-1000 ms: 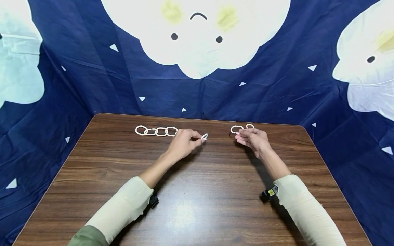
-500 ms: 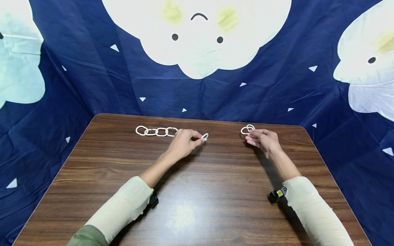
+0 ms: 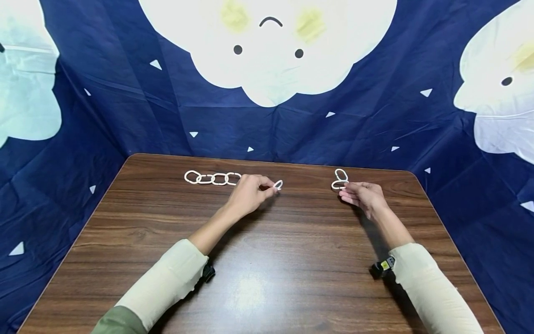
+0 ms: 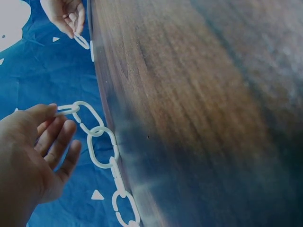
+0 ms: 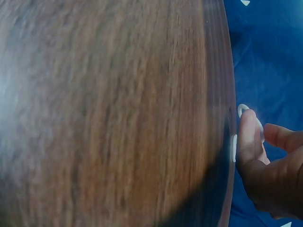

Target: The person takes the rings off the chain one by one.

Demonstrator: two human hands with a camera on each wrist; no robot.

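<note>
A white chain (image 3: 212, 178) of several linked oval rings trails leftward across the table from behind my left hand (image 3: 249, 192). The thumb and index finger of that hand pinch its right end link (image 4: 66, 109), with the other fingers loosely bent in the left wrist view. My right hand (image 3: 366, 197) pinches a single white chain link (image 3: 333, 185) with its thumb and fingertips, which hide part of it. Just behind that, another loose white link (image 3: 336, 175) lies near the table's back edge, overlapped by the held one in the head view.
The brown wood-grain table (image 3: 267, 241) ends at a rounded back edge close behind both hands. A dark blue cloth (image 3: 267, 130) with white cloud shapes hangs behind it and at both sides. A small wrist camera (image 3: 381, 267) sits below the right sleeve.
My right hand has moved right and slightly nearer with its link, passing in front of the loose one. My left hand and the chain have stayed in place.
</note>
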